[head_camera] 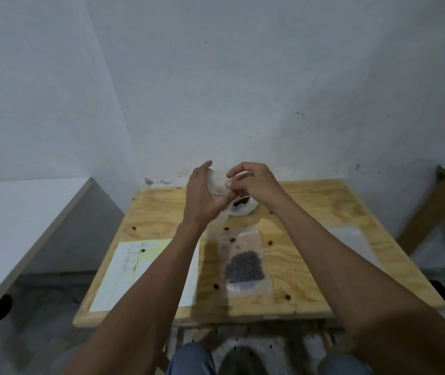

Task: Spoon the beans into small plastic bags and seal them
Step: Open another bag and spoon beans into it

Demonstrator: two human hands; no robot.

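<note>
Plywood table (310, 212) below, both forearms stretched out over it from the near edge, hands meeting above its far side. Left hand (202, 196) raised with palm turned inward, thumb up, fingers curled round the edge of a small clear plastic bag (217, 185); gripping it. Right hand (253, 182) bent at the wrist, knuckles up, fingertips (229, 182) pinching the same bag at its top, right against the left hand. Bag held in the air between the two hands, its lower part hanging down toward the tabletop; contents too faint to tell. Just behind and below the hands, partly hidden, a white bowl (243, 209) with dark beans inside, resting on the table. Nearer, in the middle of the table, a filled bag (244, 262) lying flat, dark beans gathered in its lower half. Loose beans (270, 242) scattered singly over the wood. On the left side, a white and yellow sheet (123, 277) with handwriting, partly under the left forearm.
</note>
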